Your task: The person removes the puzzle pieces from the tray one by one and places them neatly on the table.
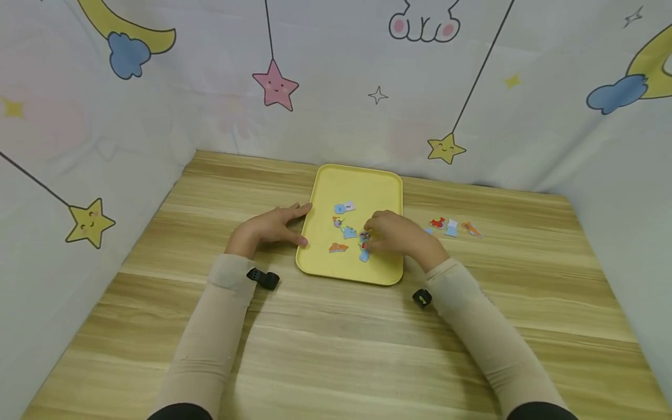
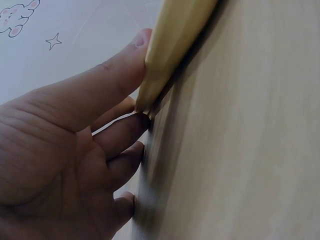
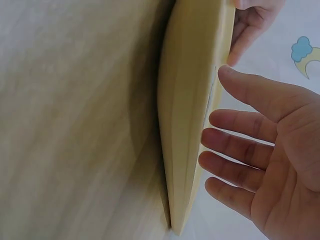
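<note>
Small, flat, multicoloured cut-out pieces [image 1: 364, 255] lie in a cluster on the right half of a yellow rectangular tray with rounded corners [image 1: 362, 184]. The right hand [image 1: 400, 234] reaches over the tray's right rim to this cluster, its fingers parted and pinching nothing that shows; whether the fingertips touch a piece is hard to tell. The left hand [image 1: 269, 226] rests against the tray's left edge, thumb and fingers spread apart, thumb tip on the rim. Left of the cluster lie a flat orange piece [image 1: 338, 248] and, higher up, a blue-and-white piece [image 1: 344, 207]. Beyond the right rim, on the wood-grained table [image 1: 336, 356], lie a red piece [image 1: 437, 223], a white-and-blue piece [image 1: 451, 228] and an elongated orange piece [image 1: 472, 229]. White fabric printed with stars [image 1: 336, 131] stands behind.
</note>
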`<action>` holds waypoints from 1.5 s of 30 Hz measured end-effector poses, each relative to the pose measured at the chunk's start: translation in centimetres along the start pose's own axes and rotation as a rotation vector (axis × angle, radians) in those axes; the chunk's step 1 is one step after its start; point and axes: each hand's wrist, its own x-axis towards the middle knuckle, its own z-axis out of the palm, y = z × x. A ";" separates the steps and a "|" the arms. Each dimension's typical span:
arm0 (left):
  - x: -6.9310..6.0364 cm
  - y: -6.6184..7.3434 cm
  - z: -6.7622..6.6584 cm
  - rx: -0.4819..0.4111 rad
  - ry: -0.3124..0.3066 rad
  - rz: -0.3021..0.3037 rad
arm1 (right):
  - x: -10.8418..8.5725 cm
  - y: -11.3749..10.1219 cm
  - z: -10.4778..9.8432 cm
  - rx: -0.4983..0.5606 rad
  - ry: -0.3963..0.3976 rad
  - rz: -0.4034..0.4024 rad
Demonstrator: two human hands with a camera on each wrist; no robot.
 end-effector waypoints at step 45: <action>-0.1 0.2 0.0 -0.011 -0.010 0.001 | -0.1 -1.7 0.6 -0.028 -0.088 0.025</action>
